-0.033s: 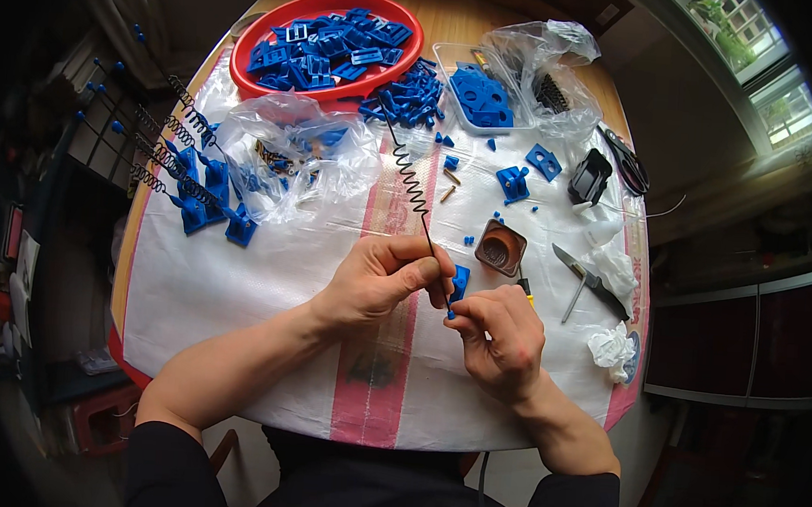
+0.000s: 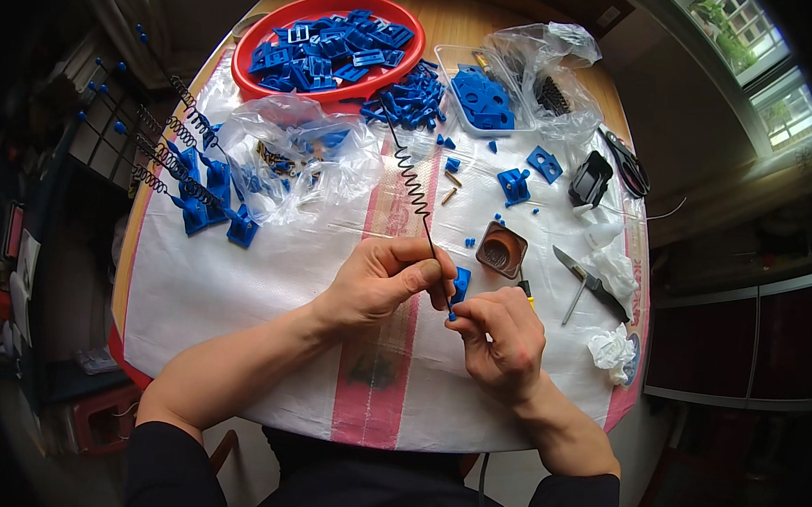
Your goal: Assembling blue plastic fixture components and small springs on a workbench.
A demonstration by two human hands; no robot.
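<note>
My left hand pinches the straight lower end of a black coiled spring wire between thumb and fingers. Its coils slant up and away toward the far side of the table. At the wire's near end sits a small blue plastic piece. The fingertips of my right hand are closed on that piece. Just beyond the fingers lies a blue plastic part, half covered by my hands. A brown-filled square tin stands past my right hand, with a yellow-and-black handle beside it.
A red tray heaped with blue parts stands at the back, beside loose blue pieces and a clear box. Plastic bags, finished-looking spring assemblies, a knife, scissors and crumpled tissue lie around.
</note>
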